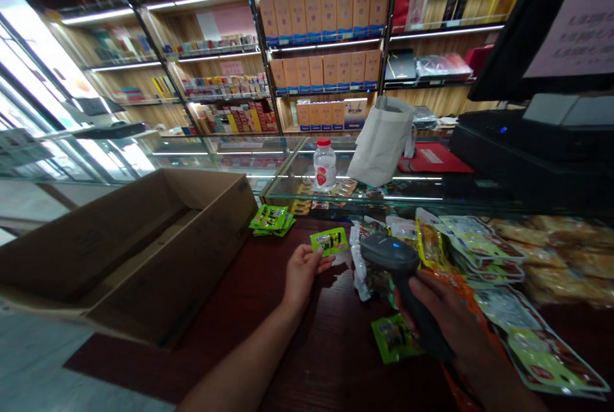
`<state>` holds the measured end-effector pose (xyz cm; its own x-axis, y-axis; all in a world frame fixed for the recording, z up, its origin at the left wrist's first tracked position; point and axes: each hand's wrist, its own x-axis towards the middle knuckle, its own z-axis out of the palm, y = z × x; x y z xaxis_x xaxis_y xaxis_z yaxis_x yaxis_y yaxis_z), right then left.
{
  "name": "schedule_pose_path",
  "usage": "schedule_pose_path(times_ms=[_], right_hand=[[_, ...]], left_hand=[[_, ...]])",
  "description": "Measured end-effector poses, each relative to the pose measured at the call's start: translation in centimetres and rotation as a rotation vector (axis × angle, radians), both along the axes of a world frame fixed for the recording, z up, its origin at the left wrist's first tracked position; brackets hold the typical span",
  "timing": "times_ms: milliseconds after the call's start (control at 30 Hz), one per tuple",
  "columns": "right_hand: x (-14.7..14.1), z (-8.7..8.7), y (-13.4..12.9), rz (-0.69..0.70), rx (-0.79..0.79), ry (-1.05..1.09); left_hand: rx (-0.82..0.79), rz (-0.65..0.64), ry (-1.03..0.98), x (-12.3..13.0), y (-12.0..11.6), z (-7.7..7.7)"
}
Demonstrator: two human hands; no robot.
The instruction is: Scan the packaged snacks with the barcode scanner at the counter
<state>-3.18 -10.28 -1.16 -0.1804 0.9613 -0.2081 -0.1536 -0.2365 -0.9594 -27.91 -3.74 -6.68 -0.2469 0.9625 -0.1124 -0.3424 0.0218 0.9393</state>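
Note:
Between thumb and fingers, my left hand (303, 274) pinches a small green snack packet (330, 242) above the dark red counter. My right hand (444, 309) is wrapped round the handle of a black barcode scanner (391, 253), whose head points left toward that packet and shows a blue light. Under the scanner lies another green packet (393, 338), partly hidden by my right hand. A small stack of similar green packets (272, 219) rests beside the cardboard box, to the left of my left hand.
An open cardboard box (211, 220) stands on the left. Several snack packs (537, 335) and bagged buns (566, 258) cover the right side. On the glass counter are a red-capped bottle (325, 166), a white bag (382, 143) and a red folder (435, 157). A monitor (508, 34) rises at right.

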Motion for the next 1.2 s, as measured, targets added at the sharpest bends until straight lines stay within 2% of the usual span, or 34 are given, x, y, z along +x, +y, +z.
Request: schedule_pose_path(times_ms=[467,767,1200], right_hand=[[-0.2,0.0,-0.2,0.02,0.039,0.059],[-0.1,0.0,-0.2,0.065,0.035,0.106],[0.1,-0.1,-0.4,0.079,0.058,0.113]], left_hand=[[0.046,-0.066,0.042,0.6,-0.3,-0.4],[0.079,-0.077,0.128,1.0,-0.7,0.3],[0.124,-0.031,0.131,1.1,-0.8,0.5]])
